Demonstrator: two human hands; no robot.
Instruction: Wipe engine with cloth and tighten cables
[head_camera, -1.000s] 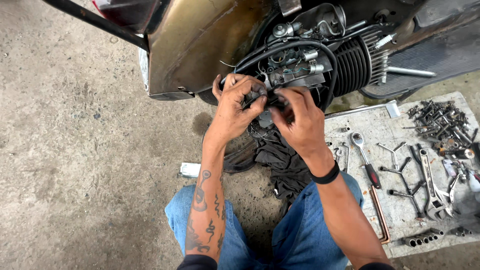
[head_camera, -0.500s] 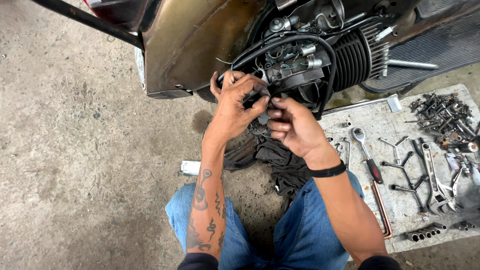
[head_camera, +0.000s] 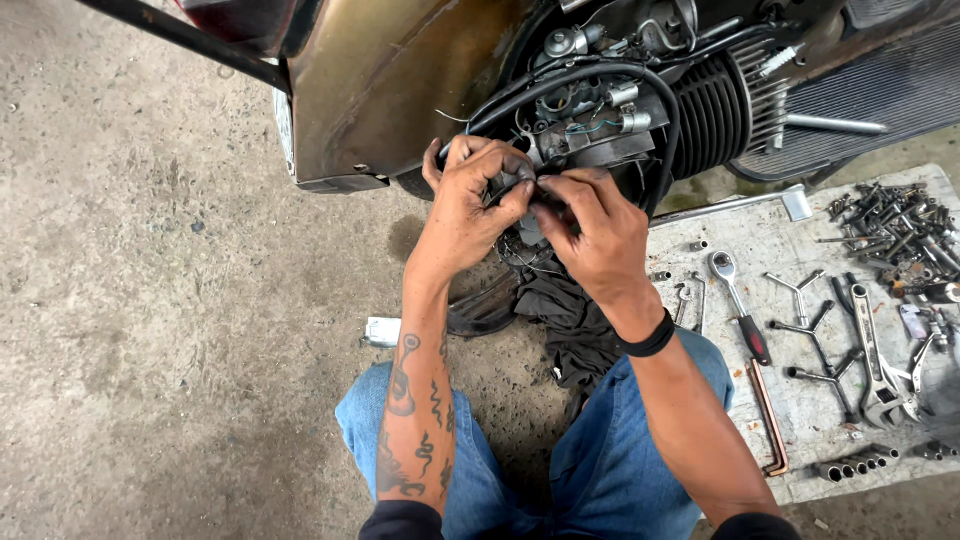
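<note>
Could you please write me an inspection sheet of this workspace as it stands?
Surface: bare concrete floor with a stained white board at the right.
Job's things: small dark part pinched by both hands at the scooter engine.
Clutter: ratchet, T-wrenches, sockets, pile of bolts, dark rag.
Grippers: left hand and right hand both closed on the part.
Cables: black hose looping over the engine.
Surroundings: brown body panel.
</note>
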